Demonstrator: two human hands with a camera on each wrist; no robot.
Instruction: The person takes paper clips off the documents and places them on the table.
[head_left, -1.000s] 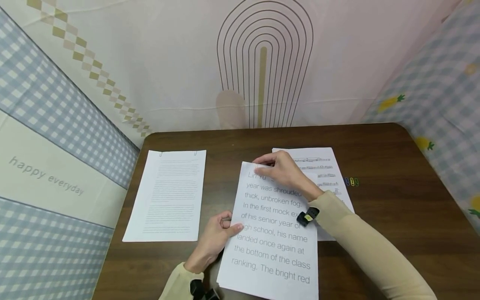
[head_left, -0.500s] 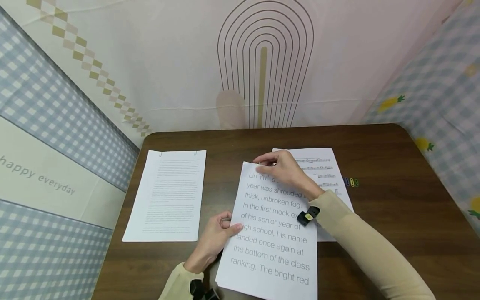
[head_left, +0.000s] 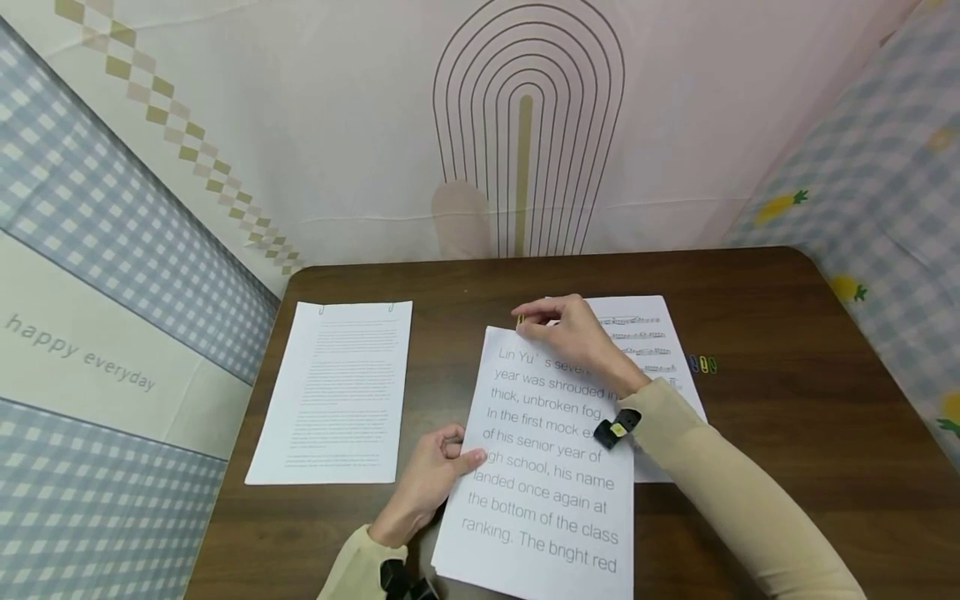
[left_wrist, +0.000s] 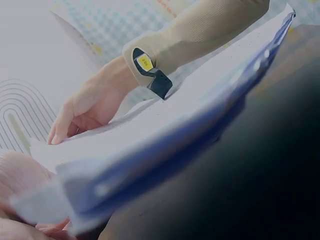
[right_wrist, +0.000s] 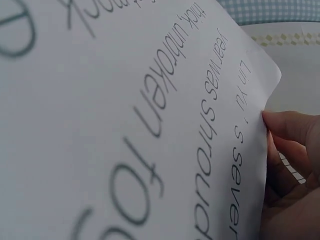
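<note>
A stack of white sheets printed with large text is held tilted above the table. My left hand pinches its left edge, thumb on the front; in the left wrist view the stack's edge is blurred. At the top edge, my right hand pinches a small yellow paper clip between thumb and index finger. In the right wrist view the thumb meets the paper's top edge, and the clip is hidden there. Whether the clip touches the sheets I cannot tell.
Sheet music lies partly beneath the right forearm. Several loose paper clips rest to its right on the brown table. At left lies another printed stack with two paper clips on its top edge.
My right hand has shifted slightly up and right from the front of the sheets to their top edge, making the yellow paper clip more visible. My left hand keeps its place.
</note>
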